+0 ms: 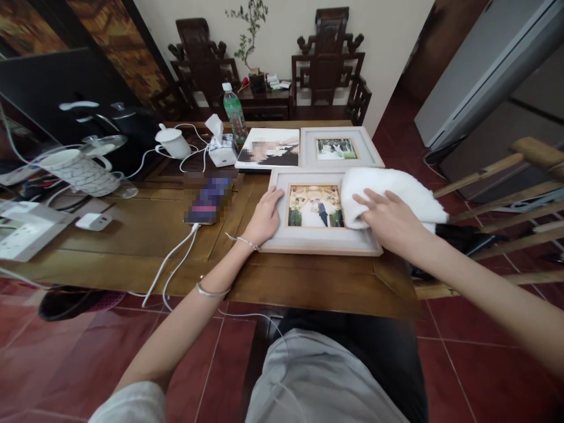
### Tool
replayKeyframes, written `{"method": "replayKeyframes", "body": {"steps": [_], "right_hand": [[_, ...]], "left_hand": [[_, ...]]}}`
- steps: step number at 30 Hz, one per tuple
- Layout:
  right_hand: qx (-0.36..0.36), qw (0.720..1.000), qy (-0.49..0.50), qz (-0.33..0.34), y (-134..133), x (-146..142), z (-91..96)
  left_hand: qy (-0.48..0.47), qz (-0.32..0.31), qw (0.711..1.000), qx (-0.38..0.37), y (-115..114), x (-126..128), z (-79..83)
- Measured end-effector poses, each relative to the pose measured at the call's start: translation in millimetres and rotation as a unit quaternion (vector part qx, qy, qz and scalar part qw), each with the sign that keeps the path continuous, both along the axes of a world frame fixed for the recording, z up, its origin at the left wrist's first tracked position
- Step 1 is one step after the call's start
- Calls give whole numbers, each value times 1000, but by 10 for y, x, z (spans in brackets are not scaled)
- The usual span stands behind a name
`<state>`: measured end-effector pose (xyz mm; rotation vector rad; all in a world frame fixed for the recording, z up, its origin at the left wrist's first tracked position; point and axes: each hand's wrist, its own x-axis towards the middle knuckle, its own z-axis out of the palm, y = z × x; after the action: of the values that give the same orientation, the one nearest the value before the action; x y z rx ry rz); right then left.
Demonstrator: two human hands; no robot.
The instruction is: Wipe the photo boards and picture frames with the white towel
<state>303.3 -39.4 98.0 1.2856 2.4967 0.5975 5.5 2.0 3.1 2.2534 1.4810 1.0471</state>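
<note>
Left hand point(265, 218) lies at the left edge of the frame point(317, 237), fingers bent over it, seemingly to steady it; from my remote view I can't tell whether the thumb closes underneath. The frame lies flat on the surface point(304, 279), probably for easy reach: straight pale edges like wood, a grey-white border, a glossy-looking rectangular photo point(312, 205). Over the frame's right side drapes a white cloth point(412, 191), fluffy and softly folded. Right hand point(388, 214) spreads its fingers on top, I judge to keep the cloth against the frame.
</note>
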Motion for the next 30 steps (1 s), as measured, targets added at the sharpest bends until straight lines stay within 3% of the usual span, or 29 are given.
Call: {"method": "replayKeyframes", "body": {"steps": [4,7,10,17,21,25,30], "right_hand": [[-13,999,26,40,-441,57,27],[-29,998,51,38,-488,70,34],[-44,997,62,10,-273,37,23],[-4,997,69,-22,572,-31,-78],[13,997,72,-29,757,-38,-145],[18,998,60,-26,548,-64,-162],[-2,999,37,-7,-107,-39,-81]], "left_hand": [[9,-6,1000,-4,-4,-17,20],[22,-5,1000,-10,-12,-31,40],[28,-12,1000,-9,-10,-48,43],[29,-17,999,3,-13,-82,33],[29,-13,1000,3,-21,-79,41],[31,-4,1000,7,-15,-66,35],[39,2,999,8,-10,-49,36]]}}
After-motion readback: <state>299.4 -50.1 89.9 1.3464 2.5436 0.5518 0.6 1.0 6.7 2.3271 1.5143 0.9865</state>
